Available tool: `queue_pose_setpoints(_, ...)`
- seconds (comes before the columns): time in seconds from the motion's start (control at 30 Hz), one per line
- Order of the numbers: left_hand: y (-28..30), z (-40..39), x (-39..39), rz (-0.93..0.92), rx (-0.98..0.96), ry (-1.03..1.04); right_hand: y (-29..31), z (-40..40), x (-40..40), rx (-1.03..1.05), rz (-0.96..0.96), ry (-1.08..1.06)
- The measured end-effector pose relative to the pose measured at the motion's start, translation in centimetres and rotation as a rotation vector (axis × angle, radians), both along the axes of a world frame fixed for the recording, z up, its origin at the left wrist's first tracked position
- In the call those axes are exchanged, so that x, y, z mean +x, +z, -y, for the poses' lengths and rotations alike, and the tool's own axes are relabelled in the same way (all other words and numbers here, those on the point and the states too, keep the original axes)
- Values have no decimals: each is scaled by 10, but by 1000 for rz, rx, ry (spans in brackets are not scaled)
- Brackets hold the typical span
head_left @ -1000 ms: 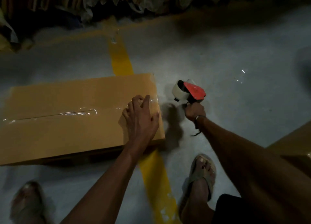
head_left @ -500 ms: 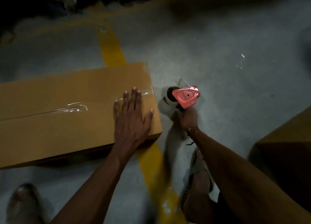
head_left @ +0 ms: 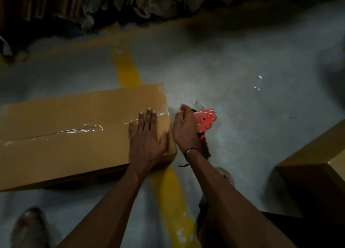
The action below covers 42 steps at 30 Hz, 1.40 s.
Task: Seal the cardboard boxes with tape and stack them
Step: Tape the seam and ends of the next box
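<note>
A long, flat cardboard box point(head_left: 74, 132) is seen lying on the grey concrete floor point(head_left: 233, 70), its right end set across a yellow painted line point(head_left: 128, 68) that runs from the far wall toward the viewer. The box's left end is cut off by the picture edge; its right end and near right corner are fully shown. A strip of clear tape point(head_left: 89, 129) is laid along the centre seam, glossy and slightly wrinkled against the smooth, matt brown board, and is carried to the right edge.

The left hand point(head_left: 147, 136) is pressed flat on the box top near that right edge, fingers straight and spread, the thumb close to the corner. Just beside the box end, off its edge, the right hand point(head_left: 185, 128) is wrapped round the handle of a red tape dispenser point(head_left: 204, 124), whose flat plastic side plate and dark grip are shown; a thin dark band is worn at the wrist. The roll itself is mostly hidden behind the hand.

Open floor is left to the right of the dispenser and beyond the box. At the right edge a second cardboard box point(head_left: 317, 154) is partly shown, well apart from the first. Along the far wall, stacked flat cardboard and crumpled plastic sheeting point(head_left: 130, 3) are kept in shadow. Sandalled feet are dimly seen at the bottom.
</note>
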State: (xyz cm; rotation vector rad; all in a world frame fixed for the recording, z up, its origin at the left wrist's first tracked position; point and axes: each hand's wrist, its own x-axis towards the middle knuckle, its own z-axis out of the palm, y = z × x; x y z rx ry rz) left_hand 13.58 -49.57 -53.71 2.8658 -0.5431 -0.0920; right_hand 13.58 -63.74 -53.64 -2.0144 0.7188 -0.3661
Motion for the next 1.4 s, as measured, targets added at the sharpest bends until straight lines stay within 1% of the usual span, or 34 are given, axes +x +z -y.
queue_pose_setpoints(0.07,1,-2,0,-16,25,-39,9,-21,10,14,-34,147)
queue_pose_setpoints(0.13,3,-5,0,-30,42,-71,8,-35,14,-21,-88,214)
queue_pose_setpoints(0.2,3,-6,0,-31,38,-81,5,-37,17,-24,-178,201)
queue_pose_setpoints(0.27,1,-4,0,-25,28,-73,3,-32,22,18,-265,177)
queue_pose_setpoints(0.4,-2,0,2,-6,-8,-31,15,-18,32,124,-442,204)
queue_pose_setpoints(0.43,-1,-1,2,-8,-2,-44,18,-21,32,80,-435,190)
queue_pose_setpoints(0.47,-1,-3,2,-14,3,-65,21,-27,30,-3,-355,167)
queue_pose_setpoints(0.53,-3,-9,1,-3,-54,-109,23,-47,21,-114,-103,159)
queue_pose_setpoints(0.57,-5,-12,0,14,-102,-133,20,-57,18,-130,-32,192)
queue_pose_setpoints(0.6,-7,-17,1,29,-140,-158,16,-67,16,-147,-13,234)
queue_pose_setpoints(0.63,-7,-22,3,27,-156,-192,11,-72,15,-168,-24,256)
queue_pose_setpoints(0.7,-5,-35,12,-15,-105,-258,8,-73,15,-193,-69,260)
queue_pose_setpoints(0.73,-3,-44,17,-34,-53,-279,6,-72,15,-238,-91,276)
queue_pose_setpoints(0.8,0,-74,28,-26,30,-281,1,-72,14,-409,-164,347)
queue_pose_setpoints(0.9,-1,-141,39,-12,124,-197,-4,-73,10,-612,-259,424)
queue_pose_setpoints(0.97,3,-187,42,-7,151,-111,-4,-75,8,-669,-299,438)
queue_pose_setpoints(1.03,6,-211,43,-6,175,-62,-3,-77,8,-691,-327,445)
queue_pose_setpoints(1.13,3,-201,38,-5,168,24,0,-78,10,-715,-320,468)
queue_pose_setpoints(1.2,4,-184,32,-1,131,48,3,-93,14,-695,-244,609)
queue_pose_setpoints(1.27,3,-170,26,47,123,-40,2,-122,16,-653,-143,798)
queue_pose_setpoints(1.3,3,-167,26,62,129,-78,0,-135,15,-648,-116,859)
queue_pose_setpoints(1.33,4,-168,27,62,145,-101,-2,-145,14,-656,-106,881)
queue_pose_setpoints(1.4,7,-178,29,44,188,-124,-5,-149,12,-685,-117,853)
